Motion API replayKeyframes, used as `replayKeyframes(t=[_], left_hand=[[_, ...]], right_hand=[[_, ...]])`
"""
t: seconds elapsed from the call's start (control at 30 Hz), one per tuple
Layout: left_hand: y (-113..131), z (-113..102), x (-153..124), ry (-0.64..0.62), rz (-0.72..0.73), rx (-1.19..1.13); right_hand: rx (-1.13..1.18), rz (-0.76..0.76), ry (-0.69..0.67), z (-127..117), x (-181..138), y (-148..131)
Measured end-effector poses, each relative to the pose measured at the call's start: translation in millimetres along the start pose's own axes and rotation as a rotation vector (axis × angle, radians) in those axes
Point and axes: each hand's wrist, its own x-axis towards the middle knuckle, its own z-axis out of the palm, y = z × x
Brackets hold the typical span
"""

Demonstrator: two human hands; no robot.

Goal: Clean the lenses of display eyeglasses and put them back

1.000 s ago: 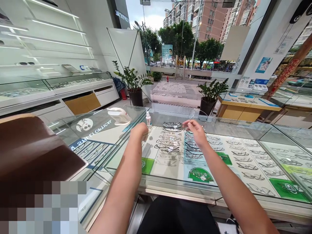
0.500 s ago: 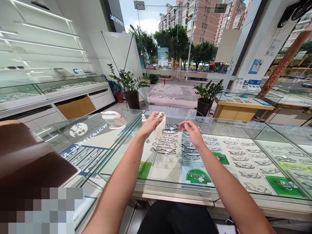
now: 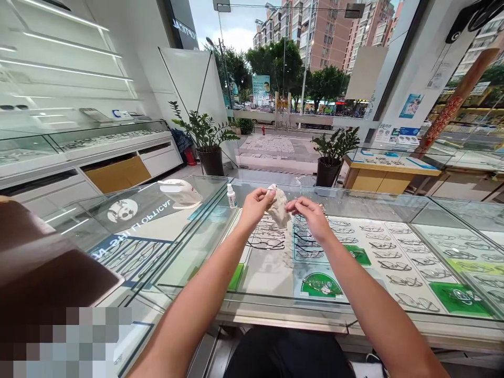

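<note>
The step in hand looks to be bringing a pale cloth [image 3: 279,209] up to a pair of clear glasses [image 3: 298,181], most likely for wiping. Both are held in the air above the glass-topped table [image 3: 275,302], straight ahead of the wearer at 12 o'clock. The left hand [image 3: 254,210] sits at the cloth's 9 o'clock, thumb and fingers clamped on its upper edge so that the rest hangs down loosely. The right hand [image 3: 313,216] is at the cloth's 3 o'clock, its fingertips pinched together close by the cloth's edge. They seem to be clamped on the clear glasses, but the frame is so faint that only a bit shows, at about 1 o'clock from the cloth; which part is gripped, and whether the cloth touches a lens, I cannot tell.

The next move, as I judge it, calls for a steady right grip while the left fingers fold the cloth around one lens, with light pressure to spare the thin frame. A small white bottle [image 3: 231,198] stands upright on the table at the cloth's 9 o'clock, touched by neither hand. Rows of dark glasses [image 3: 265,243] lie under the tabletop at 6 o'clock.
</note>
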Motion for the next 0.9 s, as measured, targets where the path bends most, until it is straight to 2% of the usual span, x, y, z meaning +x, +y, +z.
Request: replayKeyframes(t=[0.13, 0.3, 0.63, 0.9], left_hand=[[-1.7, -4.4, 3.1, 0.038, -0.061, -0.045], [2.4, -7.0, 3.9, -0.021, -0.11, -0.079], [7.1, 1.2, -3.1, -0.201, -0.078, -0.145], [6.4, 5.1, -6.9, -0.19, -0.065, -0.275]], right_hand=[[0.031, 0.016, -0.042, 1.9, -0.7, 1.2], [0.03, 0.048, -0.085, 2.7, -1.0, 0.6], [-0.036, 0.107, -0.139, 2.1, 0.4, 5.2], [-0.009, 0.112, -0.131, 3.1, -0.4, 6.3]])
